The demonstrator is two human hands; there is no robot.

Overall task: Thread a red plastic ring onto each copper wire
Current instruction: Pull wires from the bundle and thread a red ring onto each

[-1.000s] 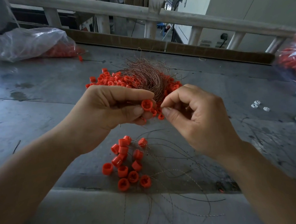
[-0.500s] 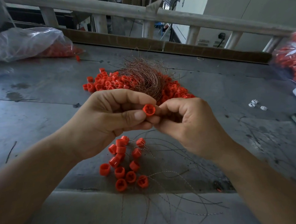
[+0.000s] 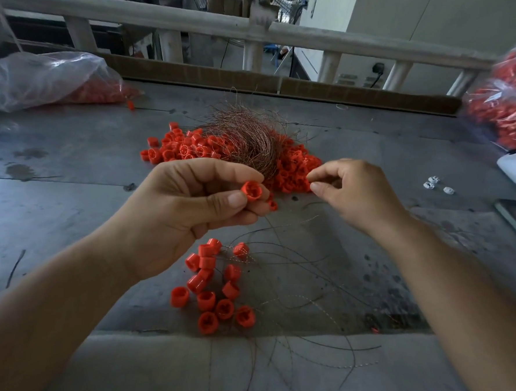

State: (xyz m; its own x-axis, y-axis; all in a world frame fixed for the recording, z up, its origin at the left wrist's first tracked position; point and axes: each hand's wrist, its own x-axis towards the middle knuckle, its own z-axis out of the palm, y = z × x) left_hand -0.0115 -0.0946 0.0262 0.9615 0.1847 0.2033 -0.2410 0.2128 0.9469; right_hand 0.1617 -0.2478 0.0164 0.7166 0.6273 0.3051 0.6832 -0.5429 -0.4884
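The left hand [image 3: 191, 211] is raised over the grey counter [image 3: 69, 188] and grips 1 red ring [image 3: 252, 190] between thumb and forefinger, its open end turned toward the camera. A second ring [image 3: 272, 206] shows just under those fingers. The right hand [image 3: 356, 192] hangs beside it, apart from the left, with thumb and forefinger tips drawn close together at the edge of the heap of rings [image 3: 294, 169]; whether they pinch a wire I cannot tell (anything there is too fine to make out).

Behind the hands, a bundle of copper wire [image 3: 247, 135] lies across the heap. Nearer the counter's front edge sits a cluster of rings [image 3: 209, 292], with thin loose wires [image 3: 310, 285] trailing from it toward the right and down over the edge.

A clear plastic bag [image 3: 41, 78] with red pieces inside lies at the far left, another bag [image 3: 505, 104] at the far right. 3 small white pieces [image 3: 431, 183] rest to the right of the right hand.
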